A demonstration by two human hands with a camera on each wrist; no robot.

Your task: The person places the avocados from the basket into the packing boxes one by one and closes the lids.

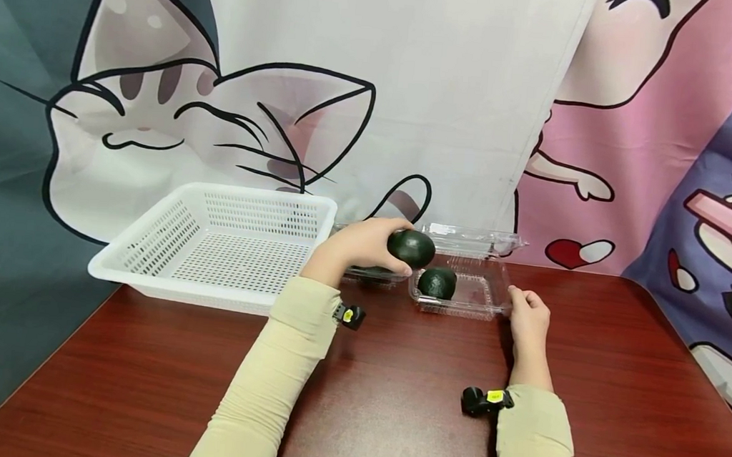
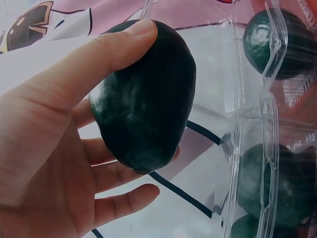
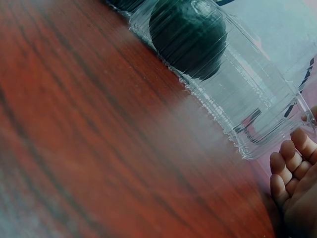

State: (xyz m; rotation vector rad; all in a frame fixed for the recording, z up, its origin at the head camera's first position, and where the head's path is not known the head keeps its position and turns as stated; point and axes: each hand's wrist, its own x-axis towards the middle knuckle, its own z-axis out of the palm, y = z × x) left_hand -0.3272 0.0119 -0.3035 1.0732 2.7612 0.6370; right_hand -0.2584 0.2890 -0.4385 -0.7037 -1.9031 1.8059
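Note:
My left hand [image 1: 369,247] grips a dark green avocado [image 1: 412,249] above the left side of an open clear plastic clamshell box [image 1: 479,305]. In the left wrist view, the thumb lies across the top of this avocado [image 2: 148,99] and the fingers curl behind it. Another avocado [image 1: 437,283] sits inside the clamshell, at its left end. At the box's right front corner, my right hand [image 1: 529,322] pinches the rim; in the right wrist view its curled fingers [image 3: 292,156] show beside that corner. Partly behind the left hand stands a second clear box [image 1: 375,275] with dark avocados in it.
A white perforated plastic basket [image 1: 143,277] stands at the back left, with no items visible inside. The brown wooden table [image 1: 404,404] reaches back to a cartoon-printed curtain [image 1: 467,86]. The clamshell's raised lid [image 1: 468,240] is close to the curtain.

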